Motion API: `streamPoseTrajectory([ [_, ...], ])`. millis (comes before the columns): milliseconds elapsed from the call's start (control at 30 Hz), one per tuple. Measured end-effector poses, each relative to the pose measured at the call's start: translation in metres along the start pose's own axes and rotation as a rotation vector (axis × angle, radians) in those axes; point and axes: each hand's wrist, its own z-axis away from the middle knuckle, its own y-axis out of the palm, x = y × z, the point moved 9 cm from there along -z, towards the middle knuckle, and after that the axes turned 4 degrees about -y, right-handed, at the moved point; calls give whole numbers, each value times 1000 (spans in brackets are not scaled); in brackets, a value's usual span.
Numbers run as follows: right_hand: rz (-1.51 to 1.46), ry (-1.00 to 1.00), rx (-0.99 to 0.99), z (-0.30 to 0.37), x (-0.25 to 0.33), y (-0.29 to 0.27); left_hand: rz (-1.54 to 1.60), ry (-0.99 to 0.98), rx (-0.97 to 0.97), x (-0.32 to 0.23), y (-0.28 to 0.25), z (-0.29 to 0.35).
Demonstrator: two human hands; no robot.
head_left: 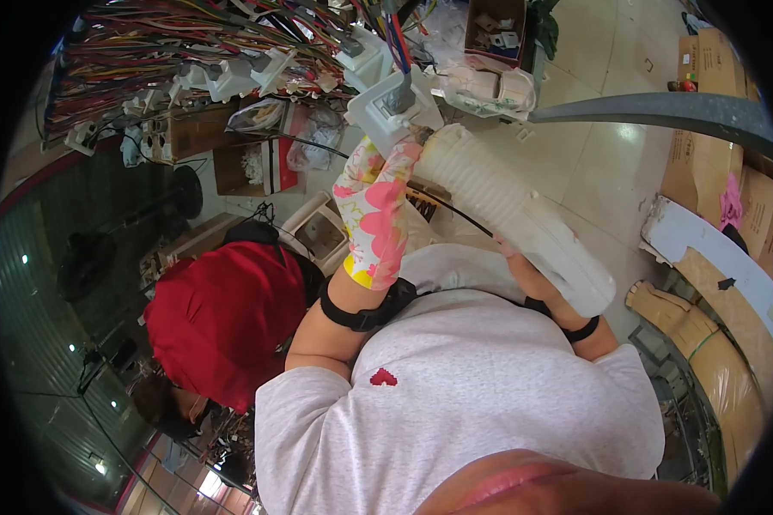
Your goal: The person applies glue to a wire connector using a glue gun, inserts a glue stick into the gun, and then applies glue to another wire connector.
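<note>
My left hand (376, 202), in a white glove with pink and yellow flowers, is raised with its fingers closed on the lower edge of a white plastic housing (378, 130). Grey material fills the housing's middle, and red and blue wires (395, 41) run up out of it. A long whitish bottle (515, 206), ribbed at its upper end, slants across in front of my right hand (508, 245). Its dark tip is right beside the housing; whether they touch I cannot tell. My right hand grips the bottle from behind, with most of its fingers hidden.
Many wire bundles with white housings (232, 79) hang at the upper left. A person in a red cap (223, 318) is close on my left. A grey curved bar (661, 112) juts in from the right. Cardboard (704, 343) lines the right side; an open box (495, 30) stands at the top.
</note>
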Motion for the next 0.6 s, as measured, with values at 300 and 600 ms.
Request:
streamPoseTrajectory([
  [300,-240,72,-61,4,-12,0,4,-54,-42,2,2,-1],
  [600,-201,227,2,10,-27,2,-22,-78,-49,-3,11,-5],
])
